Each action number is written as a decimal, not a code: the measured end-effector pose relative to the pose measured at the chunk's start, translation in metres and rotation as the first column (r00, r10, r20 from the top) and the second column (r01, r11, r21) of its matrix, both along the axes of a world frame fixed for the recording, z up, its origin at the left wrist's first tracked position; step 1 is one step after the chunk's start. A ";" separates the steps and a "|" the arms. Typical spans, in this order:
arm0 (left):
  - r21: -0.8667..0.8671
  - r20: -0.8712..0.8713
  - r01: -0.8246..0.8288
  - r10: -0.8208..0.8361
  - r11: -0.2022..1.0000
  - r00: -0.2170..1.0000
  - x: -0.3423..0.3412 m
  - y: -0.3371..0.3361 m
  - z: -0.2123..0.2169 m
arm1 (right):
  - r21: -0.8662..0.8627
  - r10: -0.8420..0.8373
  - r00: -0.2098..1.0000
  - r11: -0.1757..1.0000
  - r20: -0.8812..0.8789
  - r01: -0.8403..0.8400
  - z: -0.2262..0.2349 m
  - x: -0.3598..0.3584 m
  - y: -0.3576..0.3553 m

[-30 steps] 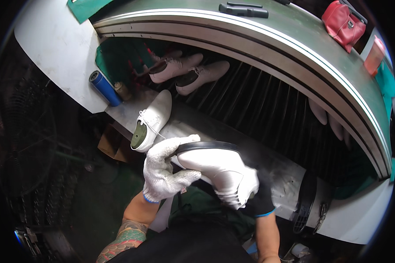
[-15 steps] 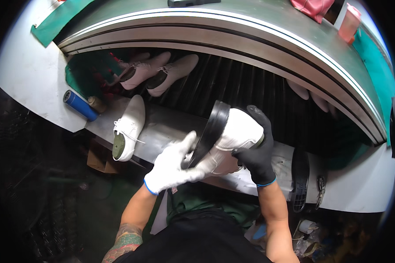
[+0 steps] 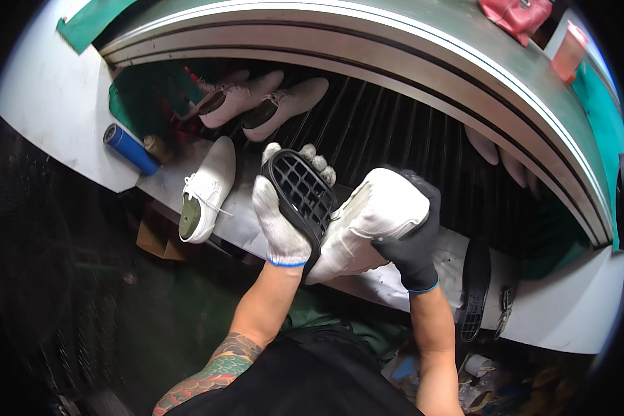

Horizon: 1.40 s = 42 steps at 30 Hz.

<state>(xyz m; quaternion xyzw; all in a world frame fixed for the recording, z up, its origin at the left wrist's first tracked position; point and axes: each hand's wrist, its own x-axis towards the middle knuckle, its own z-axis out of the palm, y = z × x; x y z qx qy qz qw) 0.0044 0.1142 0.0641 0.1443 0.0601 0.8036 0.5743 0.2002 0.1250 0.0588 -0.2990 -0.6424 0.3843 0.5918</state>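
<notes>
My left hand (image 3: 276,220), in a white knit glove with a blue cuff, is wrapped round the wide end of a black shoe sole (image 3: 302,188). The sole's open grid side faces up; its other end narrows down beside a white shoe (image 3: 387,202). My right hand (image 3: 417,243), in a black glove, grips that shoe at its heel end, with the toe pointing down and left. Whether sole and shoe touch low down is hard to tell. Left of my hands, a laced white shoe (image 3: 218,170) with a green inside lies on the metal ledge (image 3: 243,220).
Pale laced shoes (image 3: 284,111) rest on dark rollers (image 3: 385,114) under the machine's curved hood (image 3: 367,41). A second black sole (image 3: 475,288) lies at the ledge's right end. A blue cylinder (image 3: 130,148) stands at left, above a cardboard box (image 3: 161,234).
My left hand has closed round the sole and turned it away from the shoe, so its grid side now shows. The shoe has tilted in my right hand. The view has shifted slightly.
</notes>
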 end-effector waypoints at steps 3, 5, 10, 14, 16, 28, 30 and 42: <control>0.048 -0.043 0.106 -0.104 0.993 0.994 0.006 0.009 -0.002 | -0.046 -0.062 0.998 0.997 0.028 0.063 -0.006 0.005 -0.001; 0.036 -0.456 0.066 -0.043 0.997 0.889 0.009 0.006 0.011 | -0.101 -0.084 0.996 0.991 0.025 0.086 -0.003 0.003 -0.001; 0.043 -0.747 0.206 -0.105 0.978 0.656 -0.003 0.012 0.010 | -0.092 -0.014 1.000 0.996 0.006 0.014 0.005 -0.005 -0.006; 0.061 -0.761 0.264 -0.126 0.963 0.636 -0.007 0.009 0.017 | -0.043 0.036 0.999 0.998 0.019 -0.035 0.011 -0.009 -0.010; 0.086 -0.749 0.266 -0.114 0.960 0.653 -0.004 0.004 0.021 | -0.033 0.028 0.999 0.999 -0.022 -0.029 0.014 -0.013 -0.015; 0.132 -0.933 0.235 0.041 0.963 0.357 -0.036 -0.065 0.073 | 0.260 0.196 0.921 0.921 0.337 -0.291 0.051 -0.001 -0.045; 0.308 -0.877 0.182 0.204 0.934 0.436 -0.036 -0.075 0.063 | 0.168 0.259 0.885 0.924 0.387 -0.344 0.054 -0.006 -0.054; 0.512 -0.820 0.107 0.447 0.853 0.358 -0.051 -0.080 0.049 | 0.276 0.202 0.776 0.857 0.598 -0.436 0.076 -0.012 -0.050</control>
